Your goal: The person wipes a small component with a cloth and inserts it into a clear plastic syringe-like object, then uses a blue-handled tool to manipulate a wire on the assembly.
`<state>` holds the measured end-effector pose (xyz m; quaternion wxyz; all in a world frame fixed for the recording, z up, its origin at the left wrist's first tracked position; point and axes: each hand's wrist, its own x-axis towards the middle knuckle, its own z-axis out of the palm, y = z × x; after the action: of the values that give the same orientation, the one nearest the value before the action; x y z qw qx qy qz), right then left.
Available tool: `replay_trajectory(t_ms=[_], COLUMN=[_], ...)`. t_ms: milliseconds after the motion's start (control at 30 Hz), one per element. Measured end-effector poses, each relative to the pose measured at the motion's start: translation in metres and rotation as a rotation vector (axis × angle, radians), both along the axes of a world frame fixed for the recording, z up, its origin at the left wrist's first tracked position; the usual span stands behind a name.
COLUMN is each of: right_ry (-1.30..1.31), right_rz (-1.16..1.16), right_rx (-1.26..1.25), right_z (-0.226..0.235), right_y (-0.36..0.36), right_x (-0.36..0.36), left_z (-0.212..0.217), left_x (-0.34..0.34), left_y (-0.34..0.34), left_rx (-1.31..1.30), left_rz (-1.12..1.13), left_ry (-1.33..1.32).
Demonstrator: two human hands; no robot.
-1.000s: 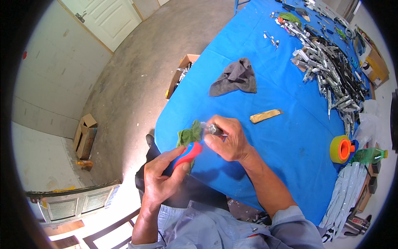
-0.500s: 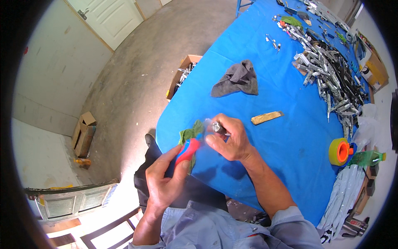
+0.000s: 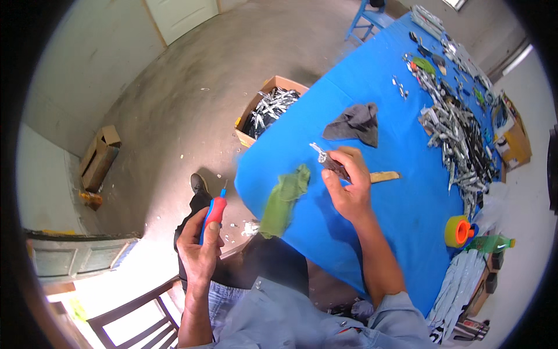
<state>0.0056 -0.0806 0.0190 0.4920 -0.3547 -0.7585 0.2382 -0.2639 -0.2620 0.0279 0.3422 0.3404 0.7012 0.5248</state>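
My left hand point(image 3: 197, 250) is closed round a red and blue screwdriver point(image 3: 215, 212), its thin tip pointing up, beyond the table's left edge. In my right hand point(image 3: 353, 192) I grip a small dark-handled metal tool point(image 3: 335, 165) with a silver end sticking out toward the upper left; its exact kind is not plain. This hand is above the blue-covered table point(image 3: 325, 198). A green cloth point(image 3: 285, 203) lies at the table's near left edge between my hands. Just beyond the right hand lies a crumpled grey cloth point(image 3: 354, 124), and beside it a flat wooden piece point(image 3: 386, 175).
A long heap of silver and black metal tools point(image 3: 459, 139) covers the table's right side. Near it are a yellow and orange tape roll point(image 3: 457, 231) and a green bottle point(image 3: 491, 243). A cardboard box point(image 3: 249, 119) of similar pieces stands on the floor left of the table.
My hands have moved apart: the left one with the screwdriver to the left, the right one with the metal tool slightly up and right. The view has shifted, showing more of the floor box.
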Motion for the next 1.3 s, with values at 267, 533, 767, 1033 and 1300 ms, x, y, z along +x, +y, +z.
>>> replay_trajectory(t_ms=[267, 533, 767, 1033, 1300], right_ry=[-0.148, -0.518, -0.406, -0.511, -0.068], right_rz=[0.064, -0.023, -0.025, -0.061, 0.141], right_rx=[-0.009, -0.064, -0.162, -0.200, -0.450], right_z=[0.036, -0.013, -0.015, -0.011, 0.019], right_y=[0.021, 0.057, 0.054, 0.057, 0.055], right_x=[-0.075, -0.119, -0.116, -0.116, -0.158], left_z=[-0.013, -0.038, -0.061, -0.065, -0.077], left_x=[-0.042, -0.062, -0.087, -0.095, -0.103], left_y=[-0.015, -0.023, -0.031, -0.029, -0.040], left_rx=[-0.053, -0.081, -0.092, -0.086, -0.138], left_rz=[0.096, 0.105, 0.184, 0.175, 0.219], left_ry=[-0.061, -0.109, -0.201, -0.226, -0.237])
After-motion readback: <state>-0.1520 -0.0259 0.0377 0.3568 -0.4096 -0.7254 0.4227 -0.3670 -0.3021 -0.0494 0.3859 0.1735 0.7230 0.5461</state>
